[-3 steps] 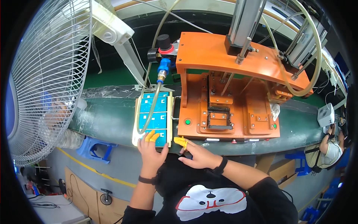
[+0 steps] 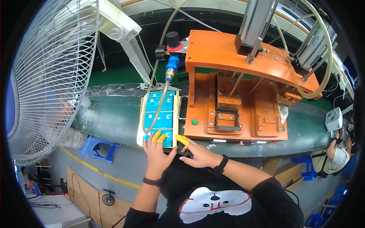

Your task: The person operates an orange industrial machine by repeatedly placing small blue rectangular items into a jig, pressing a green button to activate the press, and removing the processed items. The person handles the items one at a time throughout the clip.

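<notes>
In front of me lies a cream tray (image 2: 176, 133) carrying several bright blue rectangular sheets (image 2: 164, 119) with small white marks. My left hand (image 2: 157, 155) rests its fingertips on the nearest blue sheet, fingers spread, yellow finger covers on two of them. My right hand (image 2: 200, 155) is at the tray's near right corner, its yellow-covered index finger stretched toward the edge and its thumb apart. Whether that finger touches the tray I cannot tell. Neither hand visibly grips anything.
To the right stands an orange pneumatic press (image 2: 243, 47) with a black frame-like fixture (image 2: 227, 118) on its base. A clear hose (image 2: 159, 110) hangs over the tray from a regulator (image 2: 174, 45). A large fan (image 2: 53, 76) fills the left; another person (image 2: 336, 154) sits far right.
The whole view has shifted slightly. My right hand has come a little closer to the tray's right edge; my left hand stays on the near sheet.
</notes>
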`<state>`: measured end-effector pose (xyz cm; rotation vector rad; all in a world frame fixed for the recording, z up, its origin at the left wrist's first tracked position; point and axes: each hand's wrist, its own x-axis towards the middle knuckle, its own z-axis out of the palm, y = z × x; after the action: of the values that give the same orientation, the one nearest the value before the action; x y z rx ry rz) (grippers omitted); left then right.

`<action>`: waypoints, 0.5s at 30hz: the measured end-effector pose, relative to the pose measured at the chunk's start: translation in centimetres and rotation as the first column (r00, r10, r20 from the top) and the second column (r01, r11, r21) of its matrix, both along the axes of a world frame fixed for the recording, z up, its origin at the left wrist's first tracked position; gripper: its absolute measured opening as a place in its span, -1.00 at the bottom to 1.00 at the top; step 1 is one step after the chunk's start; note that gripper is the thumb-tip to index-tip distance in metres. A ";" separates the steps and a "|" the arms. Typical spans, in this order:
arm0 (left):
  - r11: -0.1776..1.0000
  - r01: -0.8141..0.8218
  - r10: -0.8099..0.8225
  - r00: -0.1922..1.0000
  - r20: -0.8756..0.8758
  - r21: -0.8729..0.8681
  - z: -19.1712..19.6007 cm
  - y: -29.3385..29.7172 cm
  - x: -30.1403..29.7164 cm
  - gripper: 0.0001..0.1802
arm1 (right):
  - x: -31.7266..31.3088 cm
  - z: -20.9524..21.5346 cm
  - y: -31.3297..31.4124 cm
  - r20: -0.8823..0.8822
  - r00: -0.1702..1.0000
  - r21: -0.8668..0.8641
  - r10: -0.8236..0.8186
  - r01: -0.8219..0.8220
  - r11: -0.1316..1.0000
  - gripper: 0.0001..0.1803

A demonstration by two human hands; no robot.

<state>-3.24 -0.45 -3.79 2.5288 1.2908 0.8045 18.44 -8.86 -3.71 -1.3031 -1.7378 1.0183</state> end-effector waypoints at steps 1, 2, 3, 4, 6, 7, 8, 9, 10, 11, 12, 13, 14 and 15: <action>1.000 -0.011 0.011 1.000 0.001 -0.005 -0.1 -0.1 0.0 -0.28 | -0.3 -0.6 0.4 -0.006 1.000 0.022 -0.003 0.003 1.000 -0.06; 1.000 -0.020 0.020 1.000 0.002 -0.010 -0.2 -0.1 0.2 -0.28 | -0.5 -1.2 0.7 0.002 1.000 0.028 -0.001 0.001 1.000 -0.07; 1.000 -0.028 0.028 1.000 0.003 -0.015 -0.2 -0.2 0.3 -0.29 | -0.6 -1.8 0.9 0.010 1.000 0.033 -0.001 0.001 0.999 -0.08; 1.000 -0.023 0.023 1.000 0.008 -0.021 -0.2 -0.2 0.4 -0.29 | -0.7 -2.1 1.0 0.020 1.000 0.038 -0.005 0.004 0.999 -0.09; 0.999 -0.027 0.027 0.999 0.017 -0.025 -0.4 -0.1 0.3 -0.30 | -0.7 -2.7 1.1 0.014 1.000 0.031 -0.004 0.004 1.000 -0.11; 0.999 -0.026 0.026 0.999 0.021 -0.029 -0.6 -0.2 0.3 -0.31 | -0.6 -2.9 1.1 0.010 1.000 0.026 -0.007 0.007 1.000 -0.12; 0.999 -0.030 0.030 0.999 0.019 -0.041 -0.6 -0.1 0.3 -0.32 | -0.7 -3.1 1.1 0.029 1.000 0.042 -0.009 0.008 0.999 -0.13; 0.998 -0.033 0.034 0.999 0.017 -0.052 -0.5 0.0 0.3 -0.33 | -0.7 -3.4 1.1 0.048 0.999 0.058 -0.012 0.009 0.998 -0.13; 0.997 -0.037 0.037 0.999 0.013 -0.063 -0.4 0.1 0.4 -0.34 | -0.9 -3.6 1.1 0.066 0.998 0.075 -0.014 0.009 0.997 -0.14; 0.997 -0.034 0.034 0.999 0.000 -0.065 -0.2 0.1 0.5 -0.33 | -0.9 -3.8 1.1 0.058 0.998 0.088 -0.013 0.008 0.996 -0.15; 0.997 -0.032 0.031 0.999 -0.013 -0.068 0.0 0.0 0.7 -0.32 | -0.9 -3.9 1.0 0.052 0.999 0.101 -0.012 0.006 0.995 -0.15; 0.997 -0.031 0.029 0.999 -0.026 -0.067 0.2 0.0 0.8 -0.31 | -0.9 -3.9 1.1 0.044 0.999 0.116 -0.008 0.003 0.993 -0.15; 0.998 -0.035 0.033 0.999 -0.031 -0.059 0.2 -0.1 0.9 -0.30 | -0.8 -3.9 1.0 0.045 0.999 0.125 -0.012 0.006 0.992 -0.16; 0.998 -0.039 0.038 0.999 -0.037 -0.051 0.1 -0.2 1.0 -0.29 | -0.8 -3.9 1.0 0.045 0.999 0.133 -0.016 0.009 0.991 -0.16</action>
<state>-2.26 -0.61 -3.70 2.4962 1.3574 0.7274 17.64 -7.88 -7.62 -1.2604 -1.7978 0.8564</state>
